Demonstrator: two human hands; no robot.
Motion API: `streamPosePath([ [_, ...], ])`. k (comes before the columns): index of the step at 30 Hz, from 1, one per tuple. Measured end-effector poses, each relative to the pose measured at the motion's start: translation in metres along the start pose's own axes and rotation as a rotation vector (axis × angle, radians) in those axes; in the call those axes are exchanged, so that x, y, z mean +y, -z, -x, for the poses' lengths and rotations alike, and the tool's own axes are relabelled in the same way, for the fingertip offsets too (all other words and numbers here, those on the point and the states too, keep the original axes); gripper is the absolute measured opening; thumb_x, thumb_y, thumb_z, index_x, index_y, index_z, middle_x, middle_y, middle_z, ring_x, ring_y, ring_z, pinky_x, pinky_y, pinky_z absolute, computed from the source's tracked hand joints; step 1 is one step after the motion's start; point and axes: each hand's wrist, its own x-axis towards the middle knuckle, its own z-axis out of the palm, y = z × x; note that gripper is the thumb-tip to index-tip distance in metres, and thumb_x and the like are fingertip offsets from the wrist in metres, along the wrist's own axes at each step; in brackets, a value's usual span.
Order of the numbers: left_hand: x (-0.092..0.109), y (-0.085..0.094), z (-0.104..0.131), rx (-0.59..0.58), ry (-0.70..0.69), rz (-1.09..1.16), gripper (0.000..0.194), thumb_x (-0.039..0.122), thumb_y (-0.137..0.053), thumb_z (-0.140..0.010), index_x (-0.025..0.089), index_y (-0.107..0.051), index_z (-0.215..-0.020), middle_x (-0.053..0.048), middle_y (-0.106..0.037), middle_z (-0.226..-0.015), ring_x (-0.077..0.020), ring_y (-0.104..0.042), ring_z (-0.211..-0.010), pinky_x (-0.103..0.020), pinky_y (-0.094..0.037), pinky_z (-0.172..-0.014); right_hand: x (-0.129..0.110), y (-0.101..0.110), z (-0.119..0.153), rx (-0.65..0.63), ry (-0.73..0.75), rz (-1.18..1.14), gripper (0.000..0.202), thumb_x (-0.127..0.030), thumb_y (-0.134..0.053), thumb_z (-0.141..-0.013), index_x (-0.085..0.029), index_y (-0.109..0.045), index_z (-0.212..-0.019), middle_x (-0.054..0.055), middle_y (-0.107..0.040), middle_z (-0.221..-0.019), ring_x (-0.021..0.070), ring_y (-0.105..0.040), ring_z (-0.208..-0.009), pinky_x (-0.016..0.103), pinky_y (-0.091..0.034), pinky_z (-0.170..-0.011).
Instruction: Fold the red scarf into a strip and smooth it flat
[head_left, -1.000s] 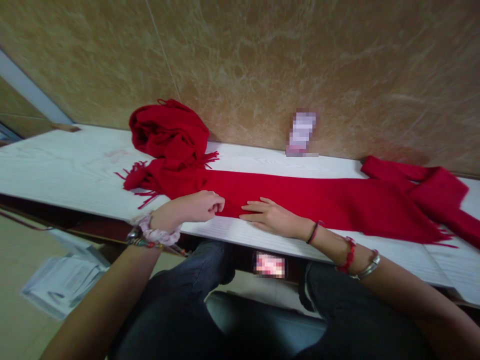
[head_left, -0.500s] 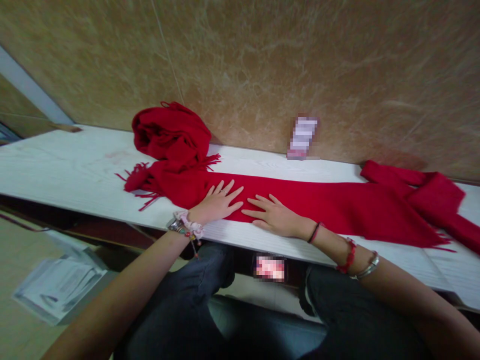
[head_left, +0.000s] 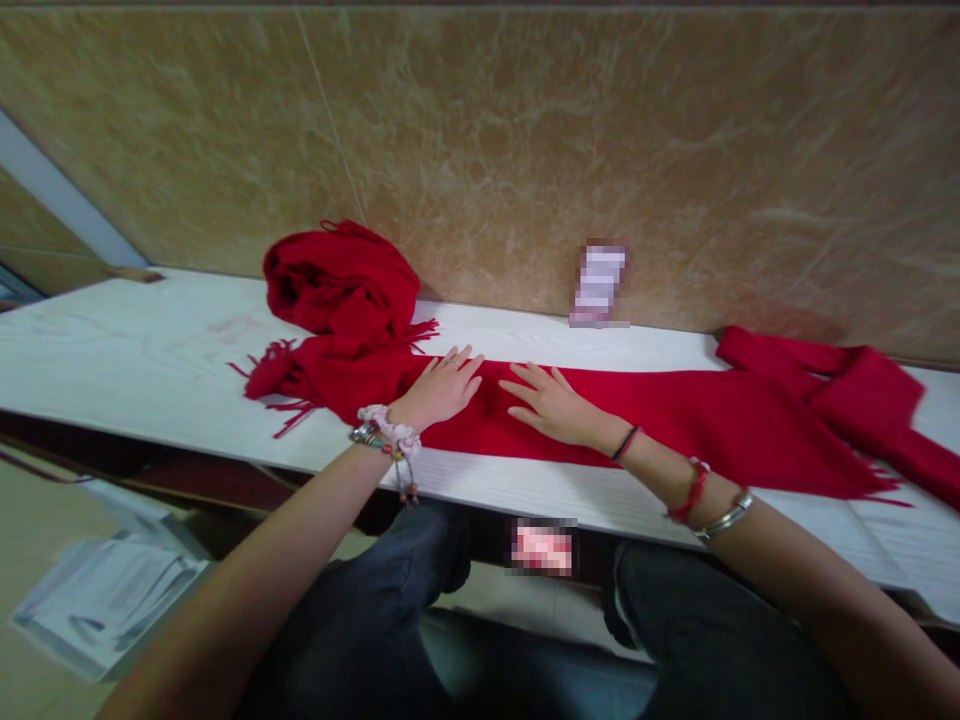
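A red fringed scarf (head_left: 675, 415) lies spread lengthwise along the white table. My left hand (head_left: 442, 388) is over its left part, fingers outstretched toward the far edge of the cloth. To the right of it, my right hand (head_left: 553, 405) is over the same scarf, fingers apart and pointing left. Neither hand grips the cloth; whether the palms press on it I cannot tell. A bunched heap of red fabric (head_left: 341, 285) with fringes sits at the scarf's left end. More folded red cloth (head_left: 862, 390) lies at the right end.
The white table (head_left: 135, 330) runs along a tan marbled wall (head_left: 525, 130). A blurred-out upright object (head_left: 598, 285) leans against the wall. Below the table at left stands a box of papers (head_left: 112, 600). Another blurred-out item (head_left: 541, 547) shows under the front edge.
Both hands have shifted toward the far edge of the scarf, the left one more clearly. The fingers of my left hand are closer together. The view has tilted slightly.
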Motion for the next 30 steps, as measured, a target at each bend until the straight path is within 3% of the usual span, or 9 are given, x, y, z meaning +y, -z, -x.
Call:
streamPosePath([
  [4,0.006,-0.012,-0.016,-0.013,-0.033,0.044,0.047,0.032,-0.022,-0.094,0.017,-0.032,-0.137,-0.010,-0.026,-0.146,-0.0261,-0.022,-0.134,-0.046,-0.026,-0.105,0.016,-0.007,-0.013,-0.006,-0.157,0.017,0.059,-0.050,-0.034,-0.090,-0.017,-0.033,-0.138,0.016,-0.028,-0.145,0.0358,-0.022,-0.132,0.061,-0.027,-0.099],
  [8,0.009,-0.022,-0.015,-0.088,-0.011,0.069,0.048,0.037,-0.021,-0.093,0.021,-0.030,-0.139,-0.007,-0.025,-0.147,-0.0265,-0.021,-0.134,-0.048,-0.024,-0.105,0.019,-0.019,-0.012,-0.052,-0.129,0.052,0.058,-0.049,-0.029,-0.091,-0.015,-0.032,-0.138,0.014,-0.029,-0.145,0.0330,-0.023,-0.132,0.058,-0.022,-0.103],
  [14,0.005,-0.023,-0.014,-0.079,0.012,0.065,0.050,0.039,-0.021,-0.093,0.021,-0.029,-0.139,-0.006,-0.025,-0.147,-0.0262,-0.021,-0.134,-0.046,-0.023,-0.106,0.027,-0.021,-0.002,-0.045,-0.156,0.115,0.059,-0.047,-0.029,-0.092,-0.012,-0.032,-0.138,0.015,-0.028,-0.144,0.0331,-0.026,-0.131,0.054,-0.025,-0.103],
  [24,0.000,-0.027,-0.014,-0.042,-0.011,0.059,0.049,0.037,-0.022,-0.093,0.022,-0.030,-0.138,-0.008,-0.028,-0.146,-0.0251,-0.024,-0.133,-0.046,-0.026,-0.105,0.104,-0.013,0.075,0.013,-0.266,0.245,0.045,-0.029,-0.030,-0.093,-0.007,-0.042,-0.131,0.024,-0.035,-0.139,0.0354,-0.027,-0.130,0.058,-0.033,-0.096],
  [27,0.006,-0.021,-0.016,-0.022,-0.024,0.032,0.048,0.035,-0.024,-0.093,0.019,-0.034,-0.137,-0.010,-0.027,-0.146,-0.0269,-0.024,-0.133,-0.047,-0.025,-0.104,0.100,-0.007,0.073,0.079,-0.349,0.204,0.048,-0.032,-0.028,-0.093,-0.005,-0.039,-0.132,0.024,-0.033,-0.139,0.0346,-0.026,-0.131,0.056,-0.034,-0.097],
  [30,0.023,-0.015,-0.019,0.050,-0.069,0.030,0.048,0.033,-0.023,-0.093,0.016,-0.033,-0.137,-0.012,-0.024,-0.146,-0.0270,-0.022,-0.134,-0.047,-0.023,-0.106,0.070,-0.006,0.054,0.094,-0.295,0.148,0.055,-0.037,-0.028,-0.093,-0.002,-0.033,-0.135,0.024,-0.027,-0.142,0.0336,-0.022,-0.132,0.053,-0.030,-0.101],
])
